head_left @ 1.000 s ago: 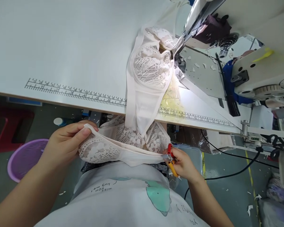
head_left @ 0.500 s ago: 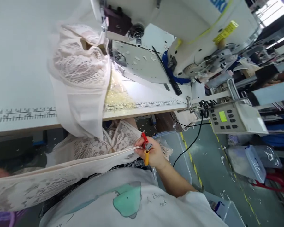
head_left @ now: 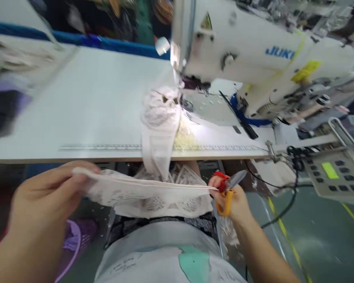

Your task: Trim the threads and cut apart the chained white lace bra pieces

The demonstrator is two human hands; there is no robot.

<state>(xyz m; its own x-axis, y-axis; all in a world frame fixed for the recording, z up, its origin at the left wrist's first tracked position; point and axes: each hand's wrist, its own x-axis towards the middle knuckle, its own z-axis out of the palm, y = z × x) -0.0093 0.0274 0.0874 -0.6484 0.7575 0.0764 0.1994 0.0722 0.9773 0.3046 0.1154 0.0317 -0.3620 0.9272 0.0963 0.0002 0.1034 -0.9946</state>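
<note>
**A lace bra drawn out from nine to three o'clock, a hand at each end**

Only the head view shows this. Put the clock's middle on the folded lace bra [head_left: 153, 191], with twelve pointing away from the person, and the layout is plain from where I stand. The bra is held above the lap, just short of the table [head_left: 106, 106]. Its long axis runs almost level, from a touch past nine to a touch past three, so the left end sits slightly farther out.

The left hand [head_left: 51, 188] is at nine, thumb and fingers closed on the pale edge there. The right hand [head_left: 234, 200] is at three, fingertips pinching the narrow end, where the layers appear to meet. Neither hand is nearer the bra: both touch it, and its middle lies about halfway between them.

The scissors [head_left: 225, 187] ride in the right hand too, their red and orange loops about the fingers. Their blades point out toward two o'clock, away from the cloth; the blur won't let me say whether they are parted. To bring them onto the bra, I judge, that wrist would have to turn back toward nine.

More lace [head_left: 191, 204] lies under the stretched piece, toward six; I can't tell whether it is a separate garment. At twelve, another bra [head_left: 162, 114] rests beside the sewing machine [head_left: 253, 51], its lower part hanging over the table's edge toward the held one.
</note>
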